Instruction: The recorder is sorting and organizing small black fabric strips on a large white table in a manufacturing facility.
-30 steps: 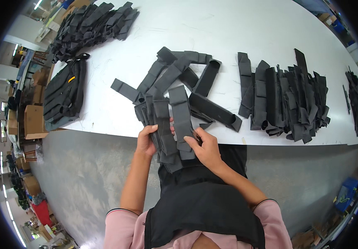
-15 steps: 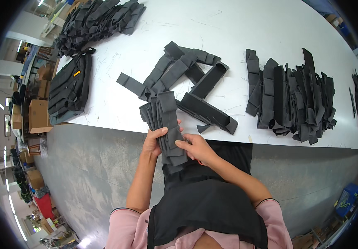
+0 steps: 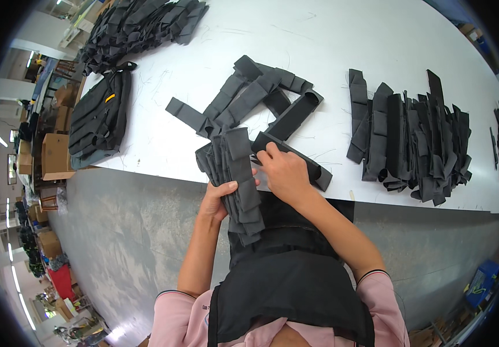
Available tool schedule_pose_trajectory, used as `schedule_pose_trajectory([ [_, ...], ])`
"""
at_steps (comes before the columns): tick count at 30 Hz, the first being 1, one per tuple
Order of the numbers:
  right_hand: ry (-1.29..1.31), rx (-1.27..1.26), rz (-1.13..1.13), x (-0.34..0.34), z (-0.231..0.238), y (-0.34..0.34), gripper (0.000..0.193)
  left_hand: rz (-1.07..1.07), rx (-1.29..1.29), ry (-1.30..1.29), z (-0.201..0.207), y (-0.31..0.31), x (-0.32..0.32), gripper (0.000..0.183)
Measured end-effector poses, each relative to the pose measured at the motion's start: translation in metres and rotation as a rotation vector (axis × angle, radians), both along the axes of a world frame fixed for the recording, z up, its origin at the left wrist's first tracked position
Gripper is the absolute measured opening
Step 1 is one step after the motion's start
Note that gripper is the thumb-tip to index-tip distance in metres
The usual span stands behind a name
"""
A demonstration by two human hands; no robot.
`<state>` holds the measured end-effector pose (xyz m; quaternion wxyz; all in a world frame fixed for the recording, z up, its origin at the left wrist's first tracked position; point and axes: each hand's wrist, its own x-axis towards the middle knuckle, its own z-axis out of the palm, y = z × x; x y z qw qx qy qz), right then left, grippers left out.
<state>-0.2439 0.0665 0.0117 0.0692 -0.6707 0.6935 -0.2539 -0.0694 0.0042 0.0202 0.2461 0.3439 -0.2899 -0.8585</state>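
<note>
My left hand is wrapped around a bundle of dark grey folded fabric strips, its thumb across the front. The bundle hangs over the table's near edge, its far end against the loose strips. Just to the right, my right hand has its fingers curled onto the left part of a black-lined fabric strip lying by the edge. Part of that strip is hidden under the hand. Beyond both hands, several loose grey strips lie crossed over one another, one with its black side up.
A row of stacked dark strips stands at the right of the white table. At the left lies a black backpack with an orange tab, and beyond it a large heap of strips. Loose threads are scattered about.
My right hand has left the bundle and moved forward and right onto the black-lined strip. My left hand keeps its hold on the bundle.
</note>
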Motion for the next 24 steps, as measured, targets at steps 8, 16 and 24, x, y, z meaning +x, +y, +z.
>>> schedule_pose_trajectory([
  [8,-0.35,0.055,-0.297,-0.022,0.004,0.042,0.024,0.294,0.048,0.343,0.003,-0.014,0.05,0.069],
  [16,-0.278,0.315,-0.375,-0.043,-0.005,0.036,0.044,0.21,0.083,0.362,-0.012,-0.026,0.047,0.061],
  [24,-0.961,0.35,-0.337,-0.094,0.014,0.013,0.027,0.209,0.165,0.278,-0.022,-0.013,-0.007,0.058],
])
